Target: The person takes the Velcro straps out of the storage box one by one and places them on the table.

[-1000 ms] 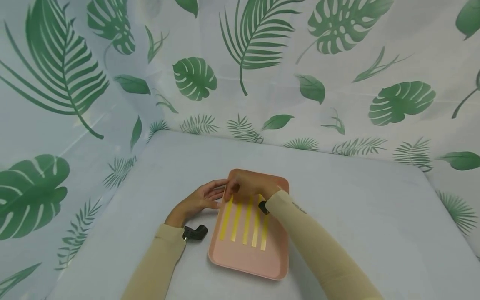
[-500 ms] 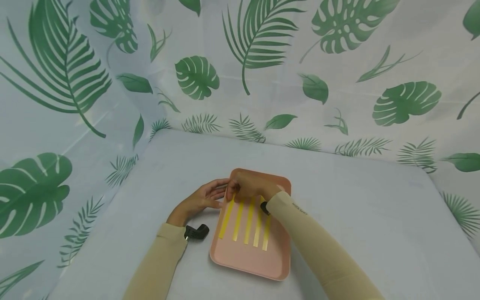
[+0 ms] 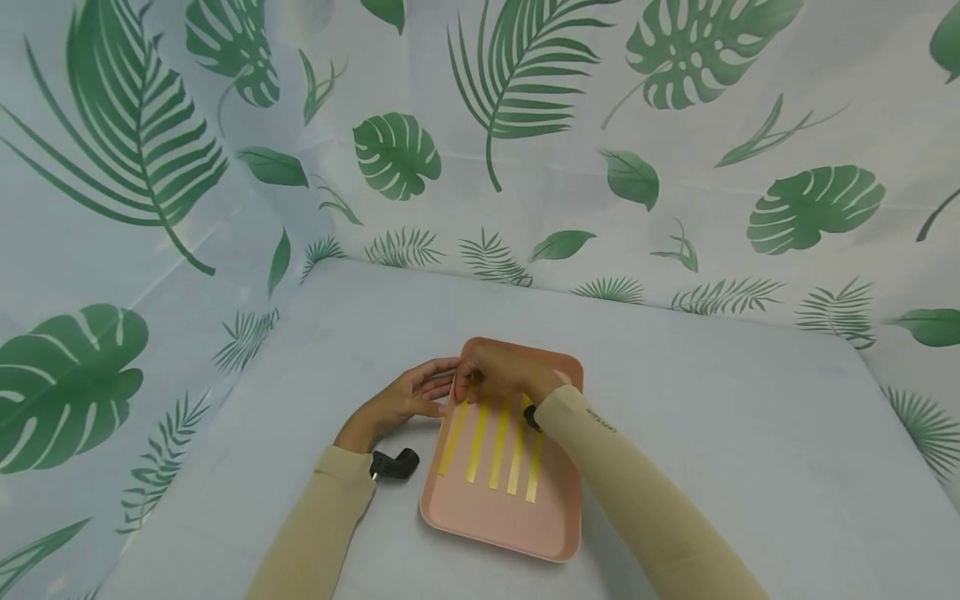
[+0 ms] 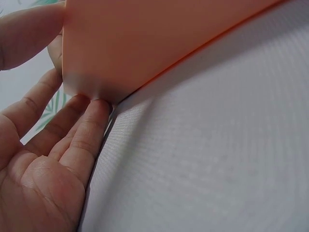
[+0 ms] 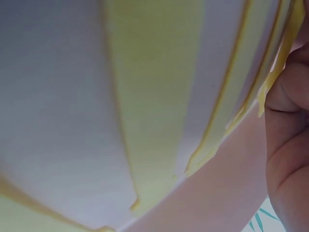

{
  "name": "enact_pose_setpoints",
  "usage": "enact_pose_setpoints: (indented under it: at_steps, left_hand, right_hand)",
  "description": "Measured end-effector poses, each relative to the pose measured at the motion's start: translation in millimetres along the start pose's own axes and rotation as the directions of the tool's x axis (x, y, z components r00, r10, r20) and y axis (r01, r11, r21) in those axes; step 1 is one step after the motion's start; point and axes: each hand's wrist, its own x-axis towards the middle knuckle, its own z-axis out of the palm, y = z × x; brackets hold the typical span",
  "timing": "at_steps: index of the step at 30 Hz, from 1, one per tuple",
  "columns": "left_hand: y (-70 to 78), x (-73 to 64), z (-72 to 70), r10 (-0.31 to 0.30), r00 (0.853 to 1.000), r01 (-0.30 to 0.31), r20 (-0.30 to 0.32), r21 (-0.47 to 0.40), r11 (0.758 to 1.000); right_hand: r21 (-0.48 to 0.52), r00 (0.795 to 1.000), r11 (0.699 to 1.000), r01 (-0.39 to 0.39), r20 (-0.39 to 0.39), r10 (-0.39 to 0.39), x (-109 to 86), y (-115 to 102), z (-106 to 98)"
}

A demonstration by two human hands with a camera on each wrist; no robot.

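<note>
A pink tray (image 3: 498, 521) lies lengthwise before me, with several yellow tape strips (image 3: 477, 450) side by side on its floor. My left hand (image 3: 397, 400) touches the tray's left side with extended fingers. In the left wrist view its fingertips (image 4: 99, 108) meet the lower edge of the tray's outer wall (image 4: 125, 48), and the thumb reaches the wall higher up. My right hand (image 3: 495, 371) is over the tray's upper left part, fingers curled, pinching at the upper end of the leftmost strip. The right wrist view shows a finger (image 5: 289, 130) beside a strip's end; the fingertips are hidden.
White cloth (image 3: 712, 433) covers the table around the tray. Leaf-printed fabric (image 3: 555, 183) hangs behind and at the left. Black wrist cameras (image 3: 395, 464) sit at both cuffs, the left one close to the tray's left rim.
The view has shifted slightly, so everything sits a little farther right. The leftmost strip looks narrower now than a second ago. Both hands keep nearly the same place on the tray.
</note>
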Motion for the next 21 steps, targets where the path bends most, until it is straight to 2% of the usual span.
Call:
enact_pose_setpoints:
  at_steps: [8, 13, 21]
  left_hand:
    - [-0.8, 1.3, 0.1, 0.003, 1.000, -0.003, -0.005, -0.003, 1.000]
    - [-0.9, 1.7, -0.6, 0.007, 1.000, -0.008, -0.004, -0.005, 1.000]
    - [-2.6, 1.3, -0.6, 0.002, 1.000, -0.002, -0.006, -0.011, 1.000]
  right_hand:
    - [-0.016, 0.999, 0.999, 0.038, -0.031, -0.039, -0.7, -4, -2]
    - [-0.037, 0.994, 0.995, 0.098, -0.048, -0.100, -0.7, -3, -5]
    - [-0.043, 0.995, 0.999, 0.023, -0.098, -0.027, -12.8, -19, -20]
